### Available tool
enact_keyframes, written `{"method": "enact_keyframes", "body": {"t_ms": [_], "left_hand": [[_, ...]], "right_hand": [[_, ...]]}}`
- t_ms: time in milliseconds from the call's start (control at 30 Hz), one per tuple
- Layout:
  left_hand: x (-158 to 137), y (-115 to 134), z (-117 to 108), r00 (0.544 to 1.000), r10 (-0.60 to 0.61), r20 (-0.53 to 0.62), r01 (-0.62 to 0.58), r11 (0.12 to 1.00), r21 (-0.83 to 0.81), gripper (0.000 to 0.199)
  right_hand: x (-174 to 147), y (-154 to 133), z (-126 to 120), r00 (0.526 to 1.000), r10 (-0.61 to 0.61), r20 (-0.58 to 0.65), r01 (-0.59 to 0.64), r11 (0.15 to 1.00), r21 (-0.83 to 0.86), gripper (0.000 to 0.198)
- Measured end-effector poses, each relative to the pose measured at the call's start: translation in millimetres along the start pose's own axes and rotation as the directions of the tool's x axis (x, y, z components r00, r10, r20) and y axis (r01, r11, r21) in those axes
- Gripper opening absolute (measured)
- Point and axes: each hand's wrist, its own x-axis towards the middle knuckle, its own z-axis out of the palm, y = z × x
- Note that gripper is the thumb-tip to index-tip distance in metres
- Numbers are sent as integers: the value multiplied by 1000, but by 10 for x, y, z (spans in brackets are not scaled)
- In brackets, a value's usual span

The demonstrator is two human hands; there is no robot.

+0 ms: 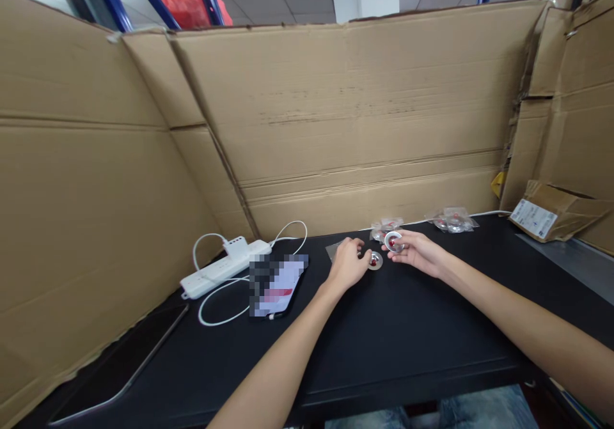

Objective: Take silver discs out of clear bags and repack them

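My right hand [418, 250] is closed on a small round silver disc [393, 241] with a red centre, tilted up just above the table. To its left, my left hand [349, 263] rests low over the black table [407, 327], fingers curled. Its thumb is at the edge of a second silver disc [376, 261], also red in the middle. What those curled fingers hold, if anything, is hidden. A clear flat plastic bag [332, 250] shows partly from under the left hand. Behind the right hand's disc sits a clear bag of silver and red pieces [384, 227].
Another clear bag of silver pieces [451, 220] lies at the back. Left of my hands are a phone [283, 288], a white power strip [220, 269] with cables, and a dark tablet-like slab [125, 365]. An opened brown package [559, 211] stands right. Cardboard walls [364, 109] surround the table.
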Motion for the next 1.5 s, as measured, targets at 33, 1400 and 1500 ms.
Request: {"method": "enact_keyframes", "body": {"t_ms": [33,1400,1500], "left_hand": [[-1,-15,8,1000,-2,22,2,1000,24,25],[-57,283,57,933,-223,283,344,317,-884,13],[-57,260,67,938,-214,273,334,346,-877,18]], "right_hand": [[3,1,-3,1000,1,-20,-1,1000,-3,17],[32,133,80,974,-109,-196,105,994,-31,15],[21,146,89,979,-112,-171,105,993,-52,23]]}}
